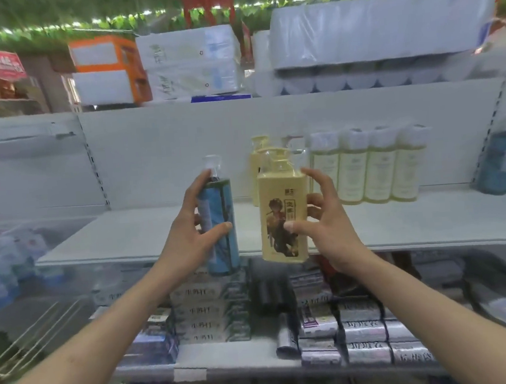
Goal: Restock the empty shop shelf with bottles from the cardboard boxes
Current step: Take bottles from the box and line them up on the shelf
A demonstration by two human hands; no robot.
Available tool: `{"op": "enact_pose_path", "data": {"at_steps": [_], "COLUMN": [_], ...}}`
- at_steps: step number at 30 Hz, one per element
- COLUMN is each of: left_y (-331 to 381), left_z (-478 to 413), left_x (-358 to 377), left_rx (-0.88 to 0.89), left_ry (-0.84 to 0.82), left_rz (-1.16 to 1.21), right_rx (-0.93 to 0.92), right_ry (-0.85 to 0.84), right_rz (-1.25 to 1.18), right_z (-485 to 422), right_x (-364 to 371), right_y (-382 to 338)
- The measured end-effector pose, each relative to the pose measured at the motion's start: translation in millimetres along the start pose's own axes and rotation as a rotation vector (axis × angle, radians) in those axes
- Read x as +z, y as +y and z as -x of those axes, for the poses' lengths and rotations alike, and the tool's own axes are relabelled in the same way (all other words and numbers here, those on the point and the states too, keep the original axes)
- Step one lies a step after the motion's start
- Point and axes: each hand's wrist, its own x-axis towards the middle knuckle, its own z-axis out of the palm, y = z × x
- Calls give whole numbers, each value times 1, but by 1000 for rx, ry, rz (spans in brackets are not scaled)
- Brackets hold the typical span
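Head view: the left hand (pixel 188 230) grips a blue pump bottle (pixel 222 224), fingers and thumb curled round its body. The right hand (pixel 320 216) grips a yellow pump bottle (pixel 280 214) by its side. Both bottles are upright, held in the air just in front of the white shelf (pixel 128 238). Further yellow pump bottles (pixel 257 167) stand at its back, beside a row of pale capped bottles (pixel 368 167).

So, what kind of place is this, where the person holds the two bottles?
Most likely a shop aisle: a white retail shelf with a row of identical pale bottles, wrapped packs of paper rolls on top, and stacked boxed goods underneath.
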Motion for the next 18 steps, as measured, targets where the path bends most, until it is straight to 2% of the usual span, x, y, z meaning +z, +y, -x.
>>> {"op": "enact_pose_path", "data": {"at_steps": [7, 18], "left_y": [-36, -61], "left_z": [-16, -48], "left_x": [-19, -32], "left_rx": [-32, -34], "left_ry": [-30, -14], "left_rz": [87, 151], "right_rx": [70, 143], "right_ry": [46, -25], "right_rz": [26, 36], "right_z": [-28, -84], "right_x": [35, 70], "right_y": [16, 50]}}
